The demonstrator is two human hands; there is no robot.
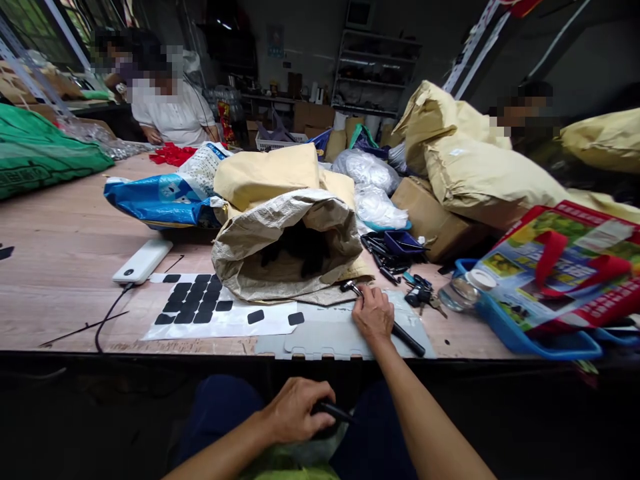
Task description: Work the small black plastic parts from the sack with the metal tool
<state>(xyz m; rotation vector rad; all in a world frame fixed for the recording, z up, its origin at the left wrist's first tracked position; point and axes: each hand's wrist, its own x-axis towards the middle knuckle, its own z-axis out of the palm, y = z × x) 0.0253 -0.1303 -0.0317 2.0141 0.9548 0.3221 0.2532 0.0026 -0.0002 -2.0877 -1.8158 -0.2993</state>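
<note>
My right hand (373,312) is closed around a hammer (410,340) on the grey board at the table's front edge. Its metal head shows past my fingers and its black handle points toward the lower right. Below the table edge, over my lap, my left hand (299,408) grips a slim black pen-shaped piece (336,411); its exact kind is unclear. Directly ahead, a woven sack (240,260) lies with its mouth toward me, dark pieces (300,252) inside. Left of the board is a white sheet (220,328) with several black rounded-square stickers (187,311).
A white power bank (143,260) with a cable lies left. To the right are black parts (383,257), keys (437,303), a clear jar (460,293) and a blue tray (545,343) under a colourful bag (565,267). Large sacks (490,173) stand behind. Other people (170,110) sit across the table.
</note>
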